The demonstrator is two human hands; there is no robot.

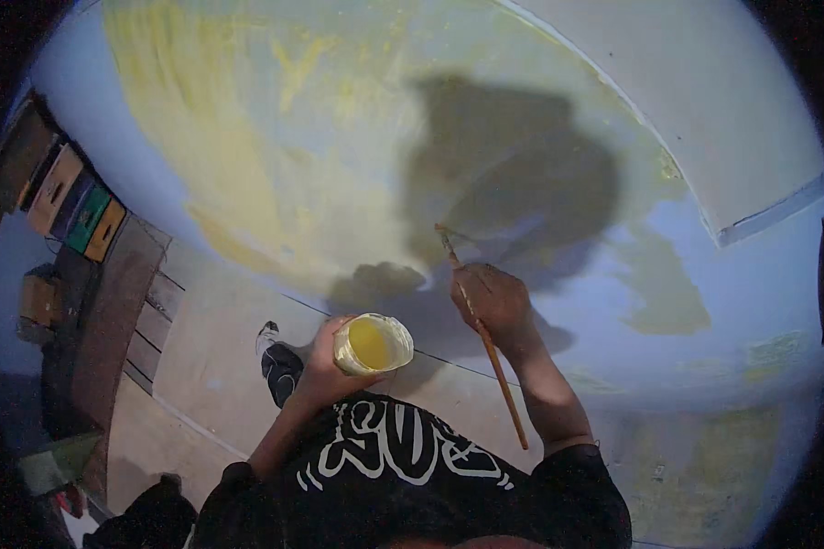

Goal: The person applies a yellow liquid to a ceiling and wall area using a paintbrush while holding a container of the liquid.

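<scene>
In my right hand (494,300) is a long-handled paintbrush (496,366), gripped near its bristle end. The bristles point up and left, at the wall (339,183), which carries patches of yellow paint over pale blue; whether they touch it I cannot tell. My left hand (322,366) is wrapped round a white plastic cup (396,343) in front of my body. Yellow paint (369,345) shows inside the cup, and its rim is smeared. Dark shadows of my head and hands fall across the painted surface.
A pale raised panel (705,110) borders the painted wall at upper right. Shelves with colored drawers (92,215) stand at the left, with a cardboard box (41,300) below. My dark shoe (281,371) is on the light floor (201,357). Dark cloth (151,517) shows at lower left.
</scene>
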